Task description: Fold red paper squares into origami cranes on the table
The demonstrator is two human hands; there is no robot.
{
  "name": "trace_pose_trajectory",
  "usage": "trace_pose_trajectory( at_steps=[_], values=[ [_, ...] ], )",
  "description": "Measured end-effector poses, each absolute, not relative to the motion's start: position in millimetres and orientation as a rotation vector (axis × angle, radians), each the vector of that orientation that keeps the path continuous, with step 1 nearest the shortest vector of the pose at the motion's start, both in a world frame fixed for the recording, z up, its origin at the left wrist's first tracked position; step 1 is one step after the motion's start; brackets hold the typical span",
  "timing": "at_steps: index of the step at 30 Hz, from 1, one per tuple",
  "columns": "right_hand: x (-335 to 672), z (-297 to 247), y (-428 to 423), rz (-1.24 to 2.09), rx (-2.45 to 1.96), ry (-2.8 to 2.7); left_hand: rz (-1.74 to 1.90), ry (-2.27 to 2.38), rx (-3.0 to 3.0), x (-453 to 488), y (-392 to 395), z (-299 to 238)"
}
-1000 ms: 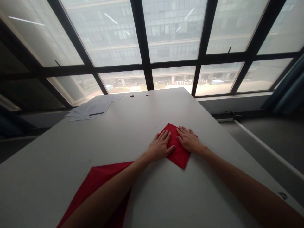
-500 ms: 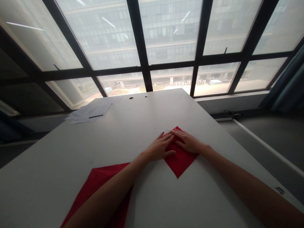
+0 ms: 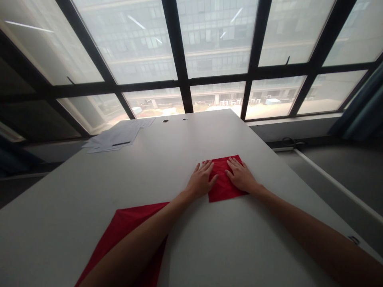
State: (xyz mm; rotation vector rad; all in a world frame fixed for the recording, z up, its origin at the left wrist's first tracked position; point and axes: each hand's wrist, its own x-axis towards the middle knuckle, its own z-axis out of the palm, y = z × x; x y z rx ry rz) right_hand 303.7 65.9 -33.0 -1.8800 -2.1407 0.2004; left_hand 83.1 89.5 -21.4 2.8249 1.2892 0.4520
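Note:
A small red square of folded cloth or paper lies flat on the white table, its edges turned roughly square to me. Faint creases show on its upper face. My left hand rests on its left side, fingers stretched toward the far left corner. On the right side lies my right hand, also flat with fingers out and thumb pointing inward. A gap of red surface shows between the two thumbs. A larger red sheet of similar look lies under my left forearm, which hides part of it.
White papers with a dark pen-like stick on them lie at the table's far left. Two small round holes sit near the far edge of the table. Large windows stand behind it, and a blue curtain hangs at right.
The small red square has turned from a diamond position to edges facing me. My hands, close together at its far corner before, have moved apart onto its left and right sides.

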Motion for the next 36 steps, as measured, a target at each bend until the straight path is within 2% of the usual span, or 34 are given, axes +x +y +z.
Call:
trace_pose_trajectory(
  at_steps=[5,10,20,26,31,36],
  values=[
    [304.0,-27.9,64.0,0.135,-1.816,-2.085,0.199,1.147,2.83,84.0,84.3,-21.6],
    [299.7,-23.8,67.4,0.241,-1.464,-2.395,0.163,1.127,2.836,80.5,84.3,-18.0],
    [336.0,-37.2,86.4,0.153,-1.885,-2.23,0.165,1.223,2.811,83.0,81.5,-19.7],
    [344.4,-40.0,91.6,-0.055,-2.004,-1.761,0.17,1.255,2.794,78.2,89.2,-21.7],
    [323.9,-33.4,82.0,0.07,-1.647,-2.172,0.161,1.258,2.805,76.0,95.8,-22.2],
    [310.7,-33.7,75.3,0.151,-1.805,-2.224,0.154,1.36,2.758,68.6,101.5,-23.6]
  ],
)
